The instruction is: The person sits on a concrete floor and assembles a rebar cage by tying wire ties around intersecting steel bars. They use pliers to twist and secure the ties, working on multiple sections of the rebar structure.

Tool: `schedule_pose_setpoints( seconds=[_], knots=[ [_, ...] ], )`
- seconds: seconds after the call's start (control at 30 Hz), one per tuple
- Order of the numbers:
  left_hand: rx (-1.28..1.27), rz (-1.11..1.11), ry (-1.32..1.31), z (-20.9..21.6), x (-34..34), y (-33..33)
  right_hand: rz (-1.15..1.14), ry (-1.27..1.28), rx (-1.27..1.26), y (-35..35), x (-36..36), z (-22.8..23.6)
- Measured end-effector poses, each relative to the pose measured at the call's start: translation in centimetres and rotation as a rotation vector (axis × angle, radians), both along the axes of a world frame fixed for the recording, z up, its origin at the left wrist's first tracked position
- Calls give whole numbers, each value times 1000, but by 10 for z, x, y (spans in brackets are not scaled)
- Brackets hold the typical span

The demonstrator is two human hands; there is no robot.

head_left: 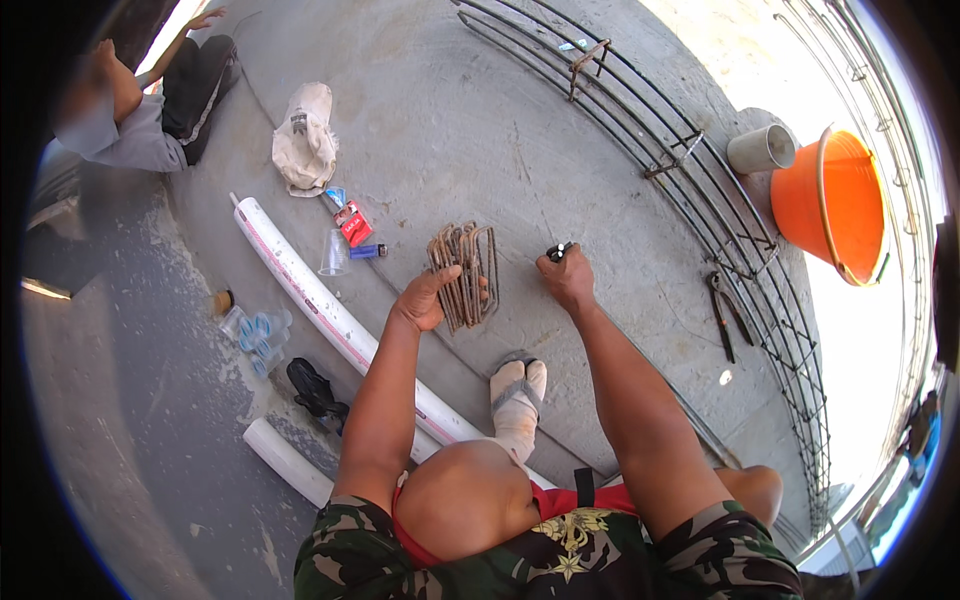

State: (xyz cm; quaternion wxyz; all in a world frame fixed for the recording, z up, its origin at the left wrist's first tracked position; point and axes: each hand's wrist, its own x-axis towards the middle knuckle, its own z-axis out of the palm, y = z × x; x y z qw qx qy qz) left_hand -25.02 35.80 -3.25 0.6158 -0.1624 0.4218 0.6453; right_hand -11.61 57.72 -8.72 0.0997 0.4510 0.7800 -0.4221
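Observation:
My left hand [428, 300] is closed around a bundle of rusty steel stirrups [464, 275], rods bent into narrow rectangular loops, held just above the concrete floor. To its right, my right hand [570, 280] is a closed fist around a small black object [559, 251]; only its end shows, so its kind is unclear. A gap of bare concrete separates the two hands. Below them, my foot in a pale sock and grey sandal [516, 395] rests on the floor.
A curved rebar cage [690, 190] runs along the right, with pincers [730, 312], an orange bucket [830, 205] and a metal can [762, 150] nearby. At left lie white pipes [320, 305], a cap [306, 145], a red pack [353, 222] and plastic bottles [262, 335]. Another person [150, 110] sits upper left.

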Motion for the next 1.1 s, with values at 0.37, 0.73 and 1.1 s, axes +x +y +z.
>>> schedule_pose_setpoints(
  seconds=[0.37,0.73,1.1],
  knots=[
    [-18,-124,-14,9,9,25,87,120,-121,-5,11,27],
    [11,-607,272,24,-1,77,102,246,-195,-35,31,21],
    [-113,-934,382,34,10,99,-105,433,-298,-42,39,21]
  ],
)
